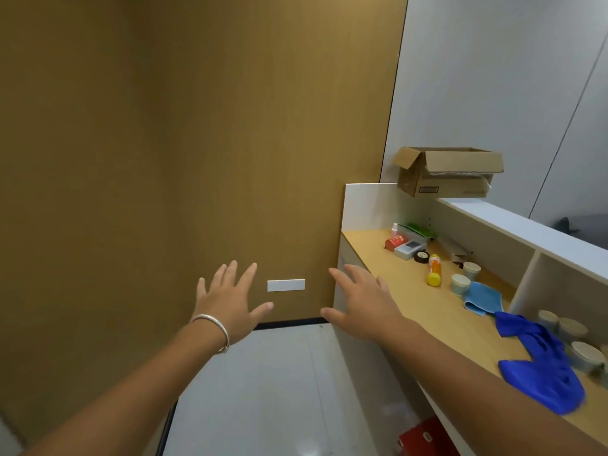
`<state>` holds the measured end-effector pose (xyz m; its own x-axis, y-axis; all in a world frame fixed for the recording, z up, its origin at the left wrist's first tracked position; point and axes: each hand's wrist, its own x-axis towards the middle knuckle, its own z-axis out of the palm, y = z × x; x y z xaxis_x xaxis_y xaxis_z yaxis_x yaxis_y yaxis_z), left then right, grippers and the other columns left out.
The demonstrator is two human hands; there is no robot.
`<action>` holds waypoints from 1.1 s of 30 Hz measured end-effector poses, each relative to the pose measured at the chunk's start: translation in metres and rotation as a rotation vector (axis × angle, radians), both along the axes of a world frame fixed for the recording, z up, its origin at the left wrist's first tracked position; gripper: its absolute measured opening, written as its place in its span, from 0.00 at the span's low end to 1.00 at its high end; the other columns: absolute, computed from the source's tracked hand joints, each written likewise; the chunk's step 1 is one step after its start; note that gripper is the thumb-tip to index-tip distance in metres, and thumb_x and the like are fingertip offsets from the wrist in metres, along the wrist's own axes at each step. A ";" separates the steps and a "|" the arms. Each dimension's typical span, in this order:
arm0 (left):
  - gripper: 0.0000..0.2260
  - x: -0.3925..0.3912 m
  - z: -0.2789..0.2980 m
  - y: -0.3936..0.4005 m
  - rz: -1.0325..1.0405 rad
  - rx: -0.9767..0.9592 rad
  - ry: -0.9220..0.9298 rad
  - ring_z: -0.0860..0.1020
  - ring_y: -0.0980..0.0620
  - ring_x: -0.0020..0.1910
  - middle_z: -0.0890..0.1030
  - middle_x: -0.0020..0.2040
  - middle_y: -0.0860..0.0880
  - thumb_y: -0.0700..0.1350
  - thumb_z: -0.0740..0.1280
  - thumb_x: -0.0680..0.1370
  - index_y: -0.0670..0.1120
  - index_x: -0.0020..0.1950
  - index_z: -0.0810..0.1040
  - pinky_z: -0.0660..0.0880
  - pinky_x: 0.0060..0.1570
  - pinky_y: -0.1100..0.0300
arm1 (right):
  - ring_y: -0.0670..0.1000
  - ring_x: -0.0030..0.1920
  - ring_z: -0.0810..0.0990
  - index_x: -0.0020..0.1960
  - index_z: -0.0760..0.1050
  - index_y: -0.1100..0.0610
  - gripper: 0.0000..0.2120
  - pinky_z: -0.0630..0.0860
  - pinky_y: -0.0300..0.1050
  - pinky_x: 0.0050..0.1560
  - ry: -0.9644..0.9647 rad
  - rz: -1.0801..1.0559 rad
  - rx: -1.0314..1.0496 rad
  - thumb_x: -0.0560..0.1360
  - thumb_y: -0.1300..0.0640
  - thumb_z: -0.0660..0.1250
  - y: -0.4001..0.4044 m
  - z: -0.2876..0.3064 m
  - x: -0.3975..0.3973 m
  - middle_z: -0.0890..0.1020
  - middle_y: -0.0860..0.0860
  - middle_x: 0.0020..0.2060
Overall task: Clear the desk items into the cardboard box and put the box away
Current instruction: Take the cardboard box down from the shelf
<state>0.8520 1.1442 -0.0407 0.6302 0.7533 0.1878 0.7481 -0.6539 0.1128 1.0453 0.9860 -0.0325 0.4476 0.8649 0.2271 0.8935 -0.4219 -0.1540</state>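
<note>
An open cardboard box (441, 174) sits on the high white ledge (513, 222) behind the wooden desk (411, 291), its flaps raised. On the desk lie a red can (395, 241), a white device (409, 249), a black tape roll (421, 256), an orange bottle with a yellow cap (434, 269), two small lidded cups (465, 276), a light blue cloth (482, 297) and a dark blue cloth (543, 366). My left hand (228, 302) and my right hand (360, 302) are stretched out in the air with fingers spread, holding nothing, left of the desk.
A brown wall panel with a white socket plate (285, 285) faces me. Several lidded jars (575, 343) stand at the desk's right end under the shelf divider. A red object (424, 437) sits under the desk on the pale floor.
</note>
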 end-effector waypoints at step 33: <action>0.36 0.574 -0.042 0.416 -0.198 -0.098 0.093 0.45 0.49 0.78 0.47 0.79 0.48 0.69 0.55 0.74 0.59 0.77 0.45 0.46 0.74 0.42 | 0.54 0.76 0.55 0.76 0.53 0.44 0.37 0.52 0.62 0.73 0.035 -0.169 -0.028 0.73 0.32 0.60 0.403 -0.052 0.543 0.57 0.50 0.77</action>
<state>1.4257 1.5597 -0.0822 0.7789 0.6248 0.0542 0.6161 -0.7785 0.1198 1.5884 1.3889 -0.0842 0.5943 0.7825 0.1856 0.8038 -0.5701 -0.1701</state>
